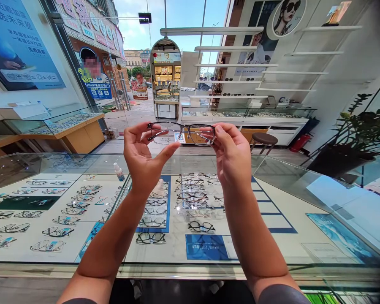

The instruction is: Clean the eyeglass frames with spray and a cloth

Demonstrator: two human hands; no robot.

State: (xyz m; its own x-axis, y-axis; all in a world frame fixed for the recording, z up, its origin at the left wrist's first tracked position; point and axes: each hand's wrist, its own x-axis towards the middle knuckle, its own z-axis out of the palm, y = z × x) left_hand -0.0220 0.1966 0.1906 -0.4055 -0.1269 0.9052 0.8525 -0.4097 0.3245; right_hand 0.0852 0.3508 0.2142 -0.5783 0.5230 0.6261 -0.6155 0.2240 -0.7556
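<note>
A pair of eyeglasses with a dark upper rim and clear lenses is held up level above the glass counter. My left hand has its curled fingers at the left end of the frame, with the thumb stretched out below the left lens. At the right end, my right hand pinches the frame near its hinge. A small tag or sticker shows near the middle, behind the lenses. Below my hands, a dark-rimmed pair of glasses and another dark pair lie in the display.
The glass display counter spans the front, with several rows of glasses inside. A small white bottle stands behind my left forearm. Farther back are an arched mirror, a round stool, wall shelves and a potted plant.
</note>
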